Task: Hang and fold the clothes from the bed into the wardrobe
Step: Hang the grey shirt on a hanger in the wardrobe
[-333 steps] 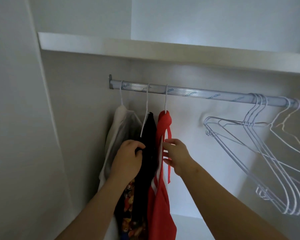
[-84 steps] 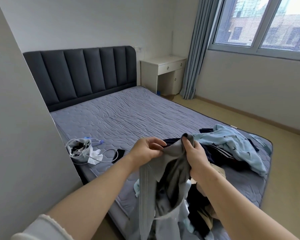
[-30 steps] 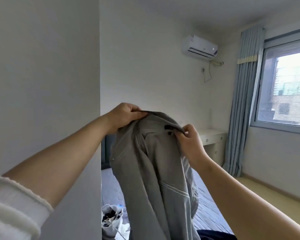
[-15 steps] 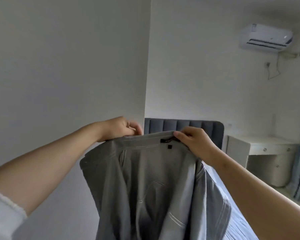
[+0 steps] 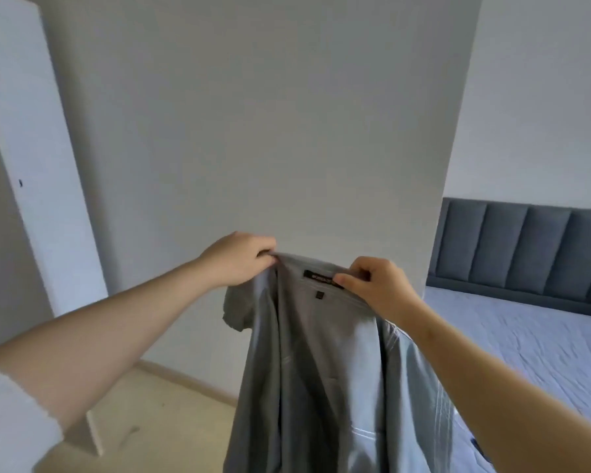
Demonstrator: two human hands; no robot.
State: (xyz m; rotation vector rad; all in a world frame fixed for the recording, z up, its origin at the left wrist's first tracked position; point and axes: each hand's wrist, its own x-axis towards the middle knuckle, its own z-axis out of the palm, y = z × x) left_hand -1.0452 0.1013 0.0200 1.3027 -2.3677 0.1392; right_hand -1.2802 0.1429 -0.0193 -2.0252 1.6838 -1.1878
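A grey shirt [image 5: 321,370] hangs in front of me, held up by its collar, with a dark label showing inside the neck. My left hand [image 5: 236,261] grips the left end of the collar. My right hand [image 5: 376,288] pinches the collar at the label, thumb on top. The shirt drops straight down past the bottom of the view. The bed [image 5: 533,339] with its blue-grey mattress lies to the right. A white wardrobe door [image 5: 38,186] stands open at the left edge; the inside of the wardrobe is out of sight.
A plain grey wall panel [image 5: 253,131] fills the middle, right behind the shirt. The dark padded headboard [image 5: 526,247] runs along the far right. Light wooden floor [image 5: 157,418] shows at the lower left, beside the door's bottom edge.
My view has swung left, away from the bed and window toward the wall and wardrobe door. Both hands keep their hold on the collar and carry the shirt along.
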